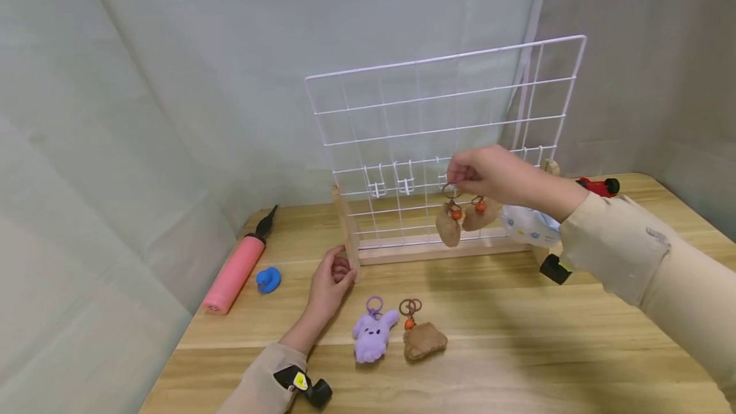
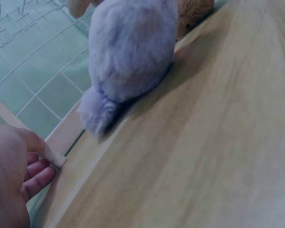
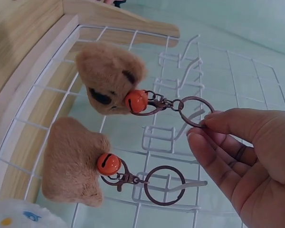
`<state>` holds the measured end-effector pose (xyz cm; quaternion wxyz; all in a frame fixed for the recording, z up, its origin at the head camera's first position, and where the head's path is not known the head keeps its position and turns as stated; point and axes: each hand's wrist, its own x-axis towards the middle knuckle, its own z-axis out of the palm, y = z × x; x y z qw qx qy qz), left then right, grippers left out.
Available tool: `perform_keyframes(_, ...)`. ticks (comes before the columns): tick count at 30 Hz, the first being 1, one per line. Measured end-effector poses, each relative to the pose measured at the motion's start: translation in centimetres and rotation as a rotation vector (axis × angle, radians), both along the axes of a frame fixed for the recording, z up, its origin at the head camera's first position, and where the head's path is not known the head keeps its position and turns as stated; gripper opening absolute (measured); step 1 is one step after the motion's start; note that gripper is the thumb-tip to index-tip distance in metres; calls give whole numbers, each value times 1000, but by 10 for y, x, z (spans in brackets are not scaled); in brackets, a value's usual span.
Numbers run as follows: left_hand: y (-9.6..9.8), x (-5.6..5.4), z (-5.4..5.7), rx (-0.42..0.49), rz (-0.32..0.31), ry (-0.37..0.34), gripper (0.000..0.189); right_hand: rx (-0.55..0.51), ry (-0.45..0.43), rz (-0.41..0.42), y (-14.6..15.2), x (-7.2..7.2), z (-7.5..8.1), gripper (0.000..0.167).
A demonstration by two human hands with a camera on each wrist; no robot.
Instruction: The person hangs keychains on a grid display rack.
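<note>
My right hand [image 1: 489,171] pinches the metal ring [image 3: 196,111] of a brown plush keychain [image 3: 110,78] between thumb and fingertips. An orange bell [image 3: 136,101] dangles from it, in front of a white wire grid rack [image 1: 402,104]. Beside it, a second brown plush keychain [image 3: 76,161] hangs by its ring from a white hook [image 3: 192,184]. My left hand [image 1: 330,283] holds the wooden foot [image 2: 54,154] at the rack's left end, thumb on one side and fingers curled below. A purple plush keychain [image 1: 371,337] and another brown plush keychain [image 1: 424,340] lie on the table in front.
White hooks [image 1: 406,185] hang along the grid left of my right hand. A white and blue plush [image 1: 529,225] is at the rack's right, partly behind my forearm. On the table's left are a pink pump [image 1: 236,273] and a blue duck [image 1: 268,280]; a red toy car [image 1: 598,186] is far right.
</note>
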<state>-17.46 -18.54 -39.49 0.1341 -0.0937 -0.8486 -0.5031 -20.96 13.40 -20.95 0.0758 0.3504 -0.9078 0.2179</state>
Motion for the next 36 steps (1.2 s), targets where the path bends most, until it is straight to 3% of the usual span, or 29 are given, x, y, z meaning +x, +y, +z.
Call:
perform_keyframes(14,-2,1,-1,2,7,6,46,98,-2,-21,-8,-9,-3,7)
perform_keyframes(31,-1,0,0,9,-2,9,46,80,40,-1,-7,-11,-5,9)
perform_keyframes(36,0,1,1,1,1,14,46,74,13,-36,-6,-9,-1,9)
